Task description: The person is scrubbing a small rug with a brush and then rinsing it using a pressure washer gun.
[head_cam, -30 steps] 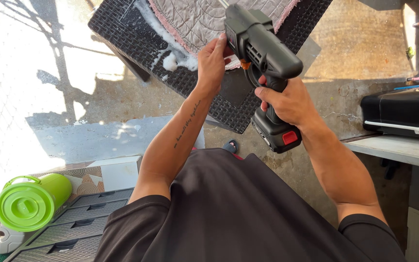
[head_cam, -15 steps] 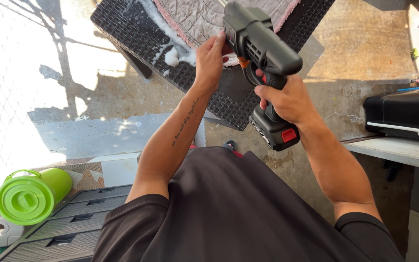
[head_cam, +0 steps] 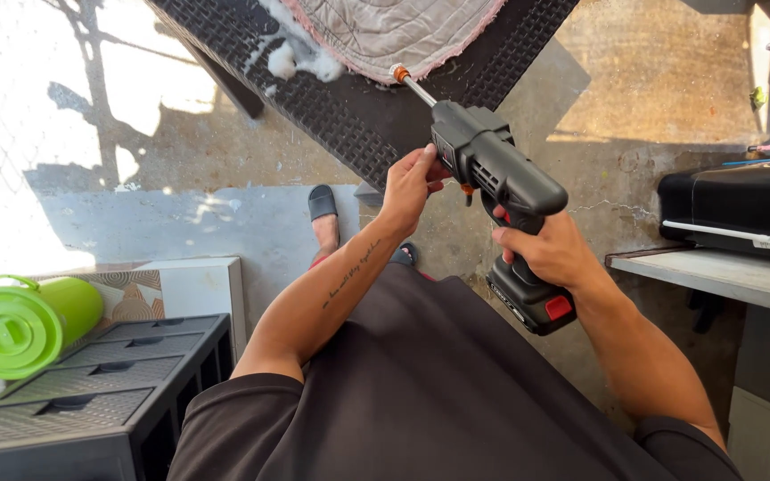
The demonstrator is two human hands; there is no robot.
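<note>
At frame centre, the right hand has its fingers clamped round the grip of a black cordless spray gun, aiming its nozzle at the soapy quilted mat above. The left hand steadies the gun's body, fingers pressed against its side.

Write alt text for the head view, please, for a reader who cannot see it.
The right hand grips a black battery-powered spray gun by its handle while the left hand touches its side. Its nozzle points toward a soapy quilted grey mat.
</note>
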